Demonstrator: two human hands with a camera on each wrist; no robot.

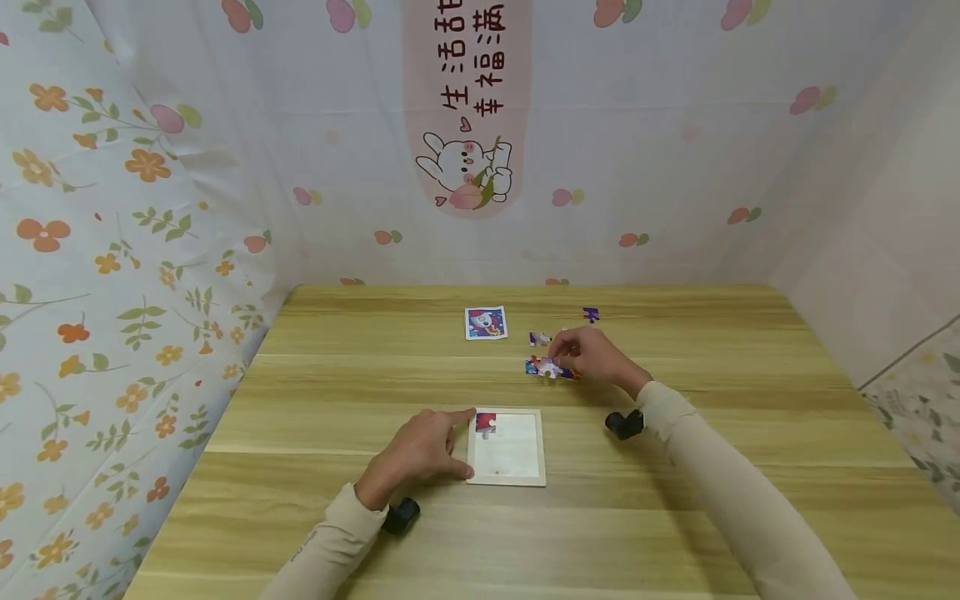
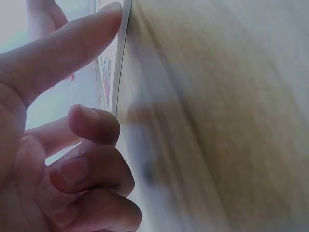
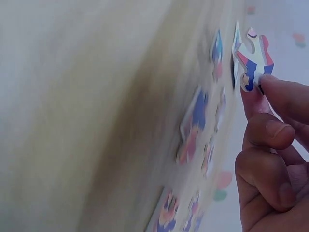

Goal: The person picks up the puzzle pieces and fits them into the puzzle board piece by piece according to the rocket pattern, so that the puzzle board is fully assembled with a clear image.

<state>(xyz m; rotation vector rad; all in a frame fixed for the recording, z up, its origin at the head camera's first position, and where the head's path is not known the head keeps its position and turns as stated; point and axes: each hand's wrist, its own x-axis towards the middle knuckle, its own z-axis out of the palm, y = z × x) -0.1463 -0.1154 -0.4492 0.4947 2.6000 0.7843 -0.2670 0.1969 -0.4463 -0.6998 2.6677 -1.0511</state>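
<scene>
A square puzzle frame (image 1: 517, 481) with a pale wooden rim lies on the table, one red-and-purple jigsaw piece (image 1: 486, 422) in its upper left corner. My left hand (image 1: 420, 446) rests at the frame's left side, index fingertip at the upper corner and thumb at the lower; in the left wrist view its other fingers bend loosely. My right hand (image 1: 588, 354) pinches a jigsaw piece (image 3: 257, 58) between thumb and index finger, above the loose pieces. Beneath and around that hand lie several loose jigsaw pieces (image 3: 195, 121), partly hidden by it in the head view.
A small square picture card (image 1: 486, 323) lies behind the frame. One purple jigsaw piece (image 1: 591, 314) sits apart near the table's back edge. Floral cloth (image 1: 337, 167) hangs behind and to the left of the wooden table (image 1: 337, 400).
</scene>
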